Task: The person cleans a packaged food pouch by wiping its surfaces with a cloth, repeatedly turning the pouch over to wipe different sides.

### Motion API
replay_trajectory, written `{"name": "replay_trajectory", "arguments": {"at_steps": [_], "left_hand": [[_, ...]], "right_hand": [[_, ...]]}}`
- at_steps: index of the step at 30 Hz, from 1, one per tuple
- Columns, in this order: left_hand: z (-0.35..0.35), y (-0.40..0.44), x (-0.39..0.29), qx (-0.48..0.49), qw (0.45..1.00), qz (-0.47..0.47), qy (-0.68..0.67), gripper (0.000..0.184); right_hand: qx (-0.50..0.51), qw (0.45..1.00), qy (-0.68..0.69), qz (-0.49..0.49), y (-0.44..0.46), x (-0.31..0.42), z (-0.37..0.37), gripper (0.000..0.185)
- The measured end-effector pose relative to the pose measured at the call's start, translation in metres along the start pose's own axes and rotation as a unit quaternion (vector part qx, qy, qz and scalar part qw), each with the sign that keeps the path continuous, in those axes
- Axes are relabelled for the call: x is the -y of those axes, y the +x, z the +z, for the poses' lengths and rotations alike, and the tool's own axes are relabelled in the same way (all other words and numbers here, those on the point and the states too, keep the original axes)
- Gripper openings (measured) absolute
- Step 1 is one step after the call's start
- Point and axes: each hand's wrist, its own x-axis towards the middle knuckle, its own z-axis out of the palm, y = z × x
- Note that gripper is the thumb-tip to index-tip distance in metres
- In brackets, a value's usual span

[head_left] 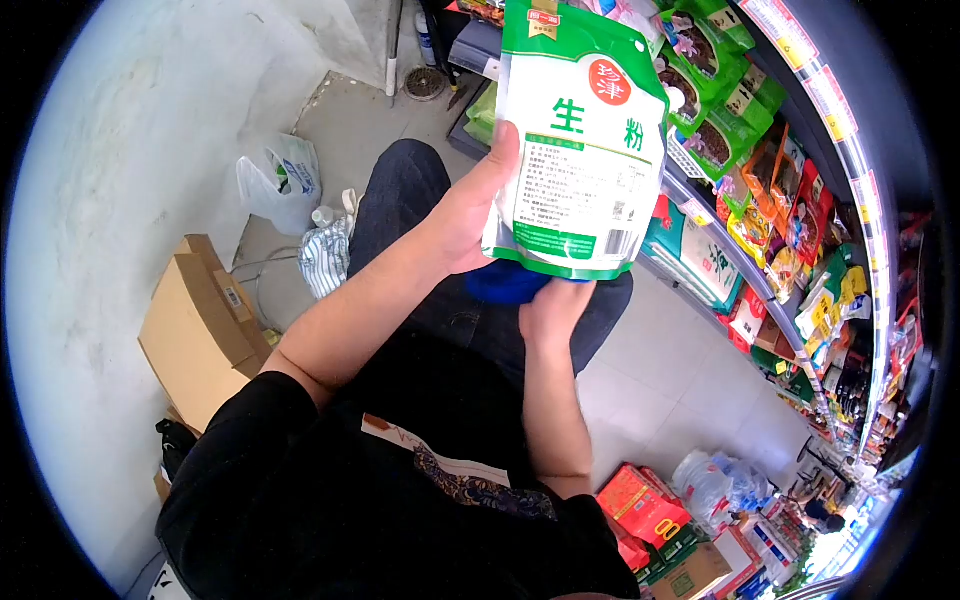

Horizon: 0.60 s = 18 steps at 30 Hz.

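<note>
A green and white pouch (580, 150) with red and green lettering stands upright, its printed face toward me. My left hand (480, 205) grips it by the left edge, the thumb on the front and the other fingers hidden behind. Below the pouch's bottom edge is my right hand (552, 310), close against it; its fingers are hidden behind the pouch. A blue item (505, 285) shows under the pouch, between my hands, over my lap. What it is and whether my right hand holds it cannot be made out.
Shelves of packaged goods (715, 140) run down the right side. At left are a cardboard box (195, 315), a white plastic bag (280, 185) and a striped bag (325, 258), near a white wall. Red boxes (643, 505) and wrapped bottles (703, 485) sit at lower right.
</note>
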Motion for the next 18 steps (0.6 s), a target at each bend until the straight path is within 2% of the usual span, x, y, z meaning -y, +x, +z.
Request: {"name": "replay_trajectory", "arguments": {"at_steps": [1, 4, 5, 8, 10, 12, 15, 18], "left_hand": [[0.000, 0.000, 0.000, -0.002, 1.000, 0.005, 0.000, 0.068], [0.003, -0.002, 0.001, -0.004, 1.000, 0.014, -0.008, 0.068], [0.004, -0.002, 0.002, -0.001, 1.000, 0.017, -0.016, 0.068], [0.005, -0.003, 0.007, -0.011, 1.000, 0.009, 0.003, 0.068], [0.004, -0.003, 0.009, -0.012, 1.000, 0.002, 0.025, 0.069], [0.001, -0.003, 0.009, -0.001, 0.999, -0.003, 0.043, 0.072], [-0.001, -0.005, 0.008, 0.009, 1.000, -0.017, 0.024, 0.072], [0.002, -0.004, 0.007, 0.002, 1.000, -0.017, 0.008, 0.069]], "right_hand": [[-0.022, 0.998, 0.039, 0.042, 0.002, 0.004, -0.004, 0.033], [0.015, 0.999, -0.049, 0.005, 0.003, 0.004, -0.005, 0.033], [0.012, 0.998, -0.061, 0.019, 0.001, 0.002, -0.003, 0.033], [0.119, 0.977, -0.178, -0.016, -0.001, -0.014, -0.007, 0.035], [0.090, 0.986, -0.142, -0.002, -0.008, -0.014, 0.003, 0.043], [0.064, 0.988, -0.137, -0.002, -0.009, -0.011, 0.005, 0.037], [0.104, 0.977, -0.185, -0.030, -0.007, -0.008, 0.000, 0.042], [0.093, 0.975, -0.189, -0.073, -0.007, -0.009, -0.002, 0.039]]}}
